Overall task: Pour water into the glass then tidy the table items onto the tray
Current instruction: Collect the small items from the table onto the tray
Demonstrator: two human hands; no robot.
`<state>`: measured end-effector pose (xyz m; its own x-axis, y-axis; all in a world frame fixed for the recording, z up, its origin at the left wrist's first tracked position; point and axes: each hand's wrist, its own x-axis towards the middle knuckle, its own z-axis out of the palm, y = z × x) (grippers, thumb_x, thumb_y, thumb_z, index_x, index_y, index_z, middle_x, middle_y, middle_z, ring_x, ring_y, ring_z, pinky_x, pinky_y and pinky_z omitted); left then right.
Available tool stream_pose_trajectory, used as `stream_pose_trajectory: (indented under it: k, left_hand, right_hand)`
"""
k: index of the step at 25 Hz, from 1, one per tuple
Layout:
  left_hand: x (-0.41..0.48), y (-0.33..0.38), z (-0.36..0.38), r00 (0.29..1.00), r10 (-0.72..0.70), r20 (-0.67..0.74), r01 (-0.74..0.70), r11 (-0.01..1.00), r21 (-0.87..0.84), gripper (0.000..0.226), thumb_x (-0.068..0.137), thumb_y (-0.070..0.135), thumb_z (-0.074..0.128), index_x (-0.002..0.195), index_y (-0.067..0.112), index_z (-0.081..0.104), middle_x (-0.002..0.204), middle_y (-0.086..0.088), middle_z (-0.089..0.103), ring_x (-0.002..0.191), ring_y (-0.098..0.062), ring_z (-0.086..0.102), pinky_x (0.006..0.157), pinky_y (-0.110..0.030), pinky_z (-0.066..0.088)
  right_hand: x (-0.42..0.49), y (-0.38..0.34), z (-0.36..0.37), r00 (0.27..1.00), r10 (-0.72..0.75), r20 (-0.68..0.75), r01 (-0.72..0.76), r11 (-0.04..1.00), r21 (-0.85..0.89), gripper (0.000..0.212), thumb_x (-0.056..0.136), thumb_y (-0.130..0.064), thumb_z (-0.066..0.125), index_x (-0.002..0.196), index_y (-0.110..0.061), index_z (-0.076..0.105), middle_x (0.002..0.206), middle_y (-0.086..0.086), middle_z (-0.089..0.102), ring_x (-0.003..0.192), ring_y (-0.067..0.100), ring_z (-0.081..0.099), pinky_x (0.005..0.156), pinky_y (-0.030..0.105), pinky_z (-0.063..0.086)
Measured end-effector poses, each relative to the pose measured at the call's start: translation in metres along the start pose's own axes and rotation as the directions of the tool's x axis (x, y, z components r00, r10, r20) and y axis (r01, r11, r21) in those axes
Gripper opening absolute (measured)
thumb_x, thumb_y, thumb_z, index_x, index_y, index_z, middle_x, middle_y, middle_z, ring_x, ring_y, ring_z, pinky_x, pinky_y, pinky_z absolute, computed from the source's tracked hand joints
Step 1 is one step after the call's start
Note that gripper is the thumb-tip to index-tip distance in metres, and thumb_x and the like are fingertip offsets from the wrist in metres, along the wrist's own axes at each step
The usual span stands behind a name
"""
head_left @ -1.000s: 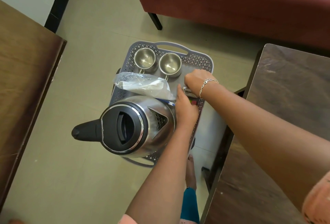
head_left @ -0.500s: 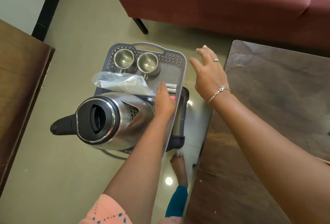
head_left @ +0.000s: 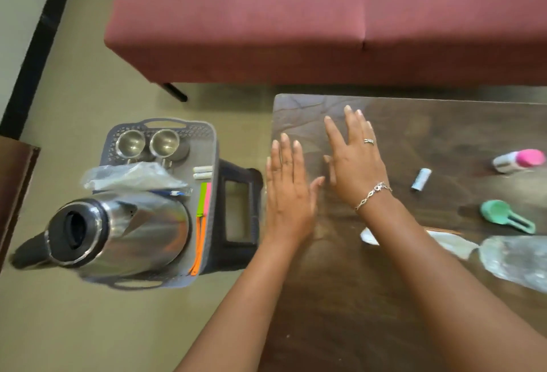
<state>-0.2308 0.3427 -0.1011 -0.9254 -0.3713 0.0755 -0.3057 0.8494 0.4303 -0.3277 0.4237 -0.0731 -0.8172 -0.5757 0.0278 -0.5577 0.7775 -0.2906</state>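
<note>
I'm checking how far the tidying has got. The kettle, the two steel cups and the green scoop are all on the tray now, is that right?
Not quite. The kettle and the two steel cups are on the tray, but the green scoop is not: it lies on the table, as the head view shows.

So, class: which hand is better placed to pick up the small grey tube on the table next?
Right, probably. The right hand is open and nearer the tube, with bare table between. The left hand sits by the table's left edge and would have to cross the right arm.
</note>
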Motion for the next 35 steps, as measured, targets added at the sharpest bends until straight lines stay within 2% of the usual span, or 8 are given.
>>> stream_pose_trajectory:
  k: [8,14,17,19,21,24,29,35]
  left_hand:
    - [0.013,0.143,0.046,0.942,0.266,0.205,-0.281,0.959,0.047,0.060,0.094,0.040,0.030,0.137,-0.002,0.035,0.147,-0.022,0.033,0.136,-0.037,0.030,0.108,-0.050,0.025]
    - [0.030,0.194,0.086,0.922,0.225,0.316,-0.238,0.971,0.004,0.056,0.096,0.030,0.041,0.142,0.003,0.027,0.153,-0.016,0.022,0.143,-0.030,0.016,0.116,-0.040,0.009]
    - [0.042,0.203,0.099,0.934,0.104,0.343,-0.112,0.994,0.004,0.046,0.093,0.020,0.051,0.134,0.004,0.040,0.142,-0.016,0.041,0.132,-0.031,0.037,0.109,-0.039,0.028]
    - [0.051,0.204,0.106,0.926,-0.041,0.375,0.040,0.999,0.011,0.034,0.091,0.017,0.053,0.123,0.004,0.048,0.127,-0.016,0.051,0.116,-0.033,0.048,0.093,-0.040,0.039]
    - [0.057,0.202,0.115,0.895,-0.177,0.409,0.165,0.984,0.065,0.026,0.090,0.016,0.053,0.113,0.004,0.051,0.120,-0.016,0.054,0.109,-0.034,0.051,0.087,-0.040,0.040]
    - [0.063,0.201,0.128,0.851,-0.297,0.433,0.259,0.955,0.146,0.026,0.089,0.018,0.056,0.112,0.005,0.052,0.119,-0.016,0.054,0.109,-0.033,0.051,0.086,-0.039,0.041]
    - [0.072,0.199,0.145,0.811,-0.362,0.459,0.310,0.932,0.187,0.036,0.085,0.024,0.064,0.112,0.005,0.049,0.117,-0.017,0.056,0.108,-0.034,0.053,0.088,-0.042,0.045]
    - [0.068,0.195,0.151,0.782,-0.395,0.483,0.363,0.917,0.164,0.026,0.085,0.014,0.062,0.108,0.006,0.055,0.111,-0.017,0.060,0.101,-0.032,0.056,0.074,-0.035,0.042]
  right_hand:
    - [-0.107,0.169,-0.086,0.939,0.263,-0.224,-0.272,0.962,-0.012,0.054,0.078,-0.008,0.051,0.131,-0.001,0.044,0.138,0.031,0.038,0.128,0.048,0.035,0.108,0.052,0.024]
    - [-0.168,0.268,-0.119,0.823,0.496,-0.275,-0.461,0.868,0.187,0.049,0.080,-0.010,0.045,0.128,0.001,0.048,0.135,0.025,0.045,0.124,0.038,0.044,0.102,0.040,0.035]
    - [-0.198,0.315,-0.120,0.690,0.676,-0.257,-0.601,0.734,0.317,0.039,0.080,-0.004,0.051,0.118,0.002,0.056,0.120,0.024,0.056,0.112,0.038,0.053,0.094,0.034,0.034]
    - [-0.215,0.345,-0.110,0.534,0.837,-0.123,-0.757,0.537,0.372,0.031,0.080,0.002,0.059,0.111,0.000,0.061,0.111,0.023,0.062,0.101,0.037,0.059,0.089,0.037,0.040]
    - [-0.227,0.367,-0.094,0.388,0.921,0.026,-0.865,0.355,0.354,0.029,0.079,0.000,0.063,0.107,-0.003,0.062,0.108,0.020,0.065,0.099,0.034,0.060,0.086,0.035,0.042]
    - [-0.236,0.385,-0.070,0.290,0.949,0.127,-0.914,0.235,0.330,0.029,0.079,-0.006,0.067,0.107,-0.004,0.060,0.107,0.019,0.065,0.102,0.034,0.058,0.084,0.034,0.042]
    - [-0.239,0.401,-0.034,0.212,0.953,0.218,-0.948,0.145,0.284,0.046,0.072,-0.024,0.076,0.108,-0.009,0.051,0.112,0.024,0.055,0.096,0.040,0.060,0.085,0.051,0.050]
    - [-0.239,0.397,-0.024,0.294,0.948,0.123,-0.941,0.265,0.211,0.029,0.076,-0.001,0.066,0.103,-0.003,0.054,0.104,0.027,0.059,0.098,0.040,0.057,0.083,0.043,0.045]
